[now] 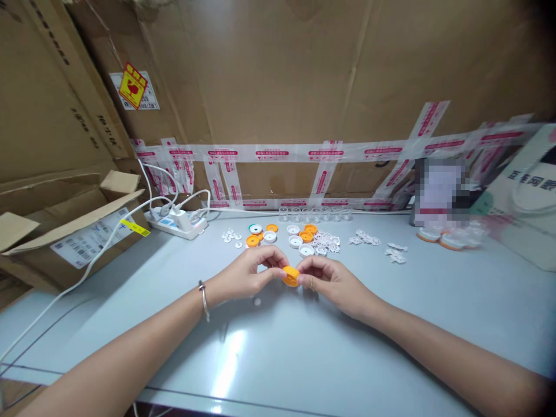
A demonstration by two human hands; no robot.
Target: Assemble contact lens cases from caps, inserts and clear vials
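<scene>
Between my two hands, just above the table, is a round orange plastic piece (291, 277), tilted so that its face shows. My left hand (256, 271) pinches its left edge between thumb and fingers. The right edge is gripped by my right hand (332, 281). A small white piece (257, 302) lies on the table below my left hand. Beyond the hands sit several round orange and white caps, among them a white cap (306, 250) and an orange cap (252, 240). Small white pieces (231, 236) lie left of them, and flat white cut-out pieces (328, 242) lie to the right.
Clear round containers (315, 215) line the back of the grey table (347, 359). An open cardboard box (73, 231) and a white power strip (176, 223) with cables are at the left. Clear items with orange bases (452, 240) stand at the right.
</scene>
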